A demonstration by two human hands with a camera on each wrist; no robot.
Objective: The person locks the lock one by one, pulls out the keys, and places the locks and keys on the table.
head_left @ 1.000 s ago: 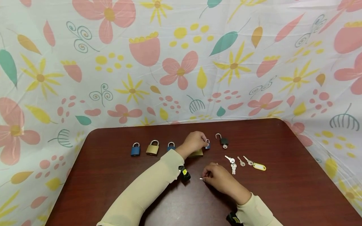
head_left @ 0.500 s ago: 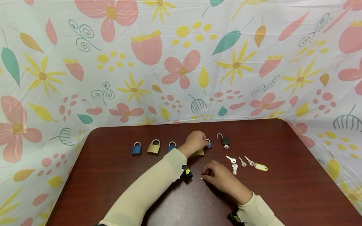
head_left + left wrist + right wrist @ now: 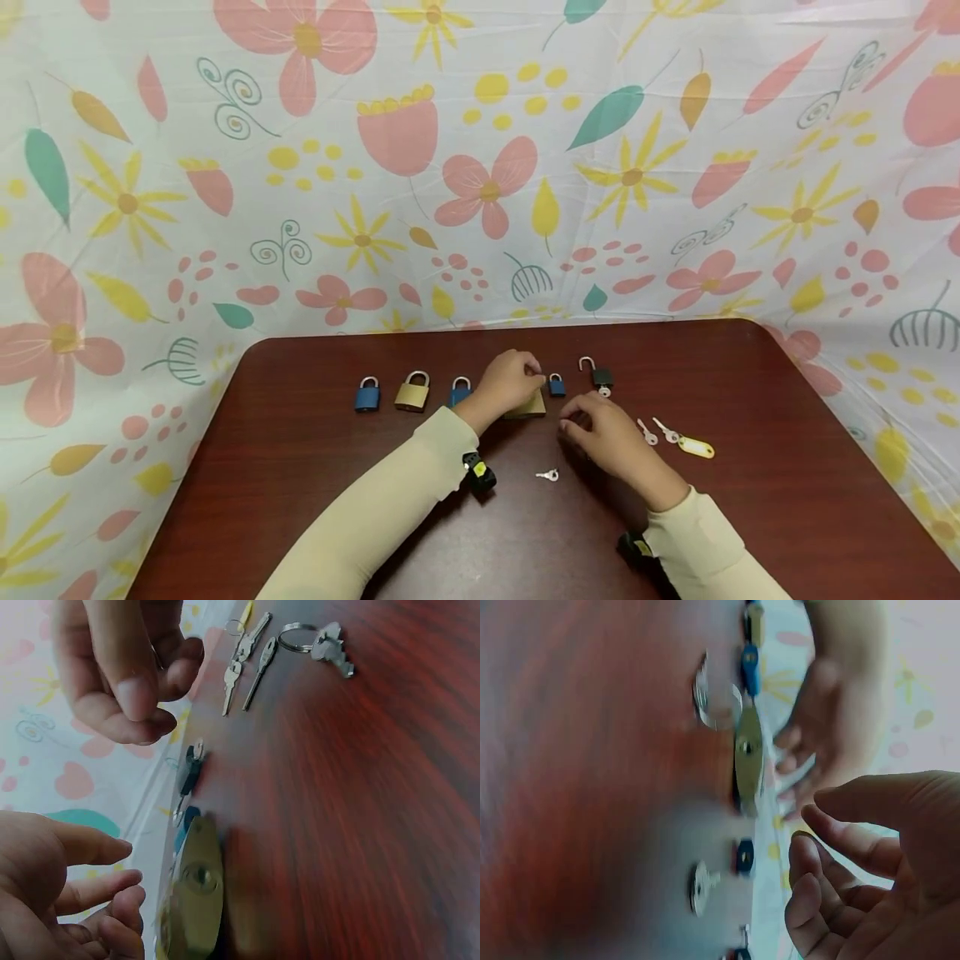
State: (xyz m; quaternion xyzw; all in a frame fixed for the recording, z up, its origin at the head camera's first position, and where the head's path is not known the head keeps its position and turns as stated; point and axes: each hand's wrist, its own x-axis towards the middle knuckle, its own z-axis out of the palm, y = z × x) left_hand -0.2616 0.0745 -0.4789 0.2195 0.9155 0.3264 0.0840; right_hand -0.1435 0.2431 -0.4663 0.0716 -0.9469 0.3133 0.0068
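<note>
My left hand [image 3: 510, 382] hovers over a brass padlock [image 3: 531, 407], hiding part of it; its fingers are loosely bent with nothing between them. A small blue padlock [image 3: 557, 385] stands just right of its fingertips. My right hand [image 3: 611, 437] is above the table, right of the brass padlock, and also holds nothing; in the right wrist view its fingers [image 3: 808, 859] are loosely curled. A key bunch on a ring [image 3: 326, 645] lies on the table; the same keys [image 3: 550, 475] show between the forearms in the head view.
A blue padlock [image 3: 367, 395], a brass padlock [image 3: 412, 392] and another blue padlock [image 3: 460, 391] stand in a row at left. At right lies an open black padlock [image 3: 602, 377] with a key in it. Nearer are loose keys [image 3: 665, 431] and a yellow tag [image 3: 696, 447].
My left hand has let go of the small blue padlock and drawn slightly left. My right hand has released the keys onto the table and moved up and right, covering some other keys.
</note>
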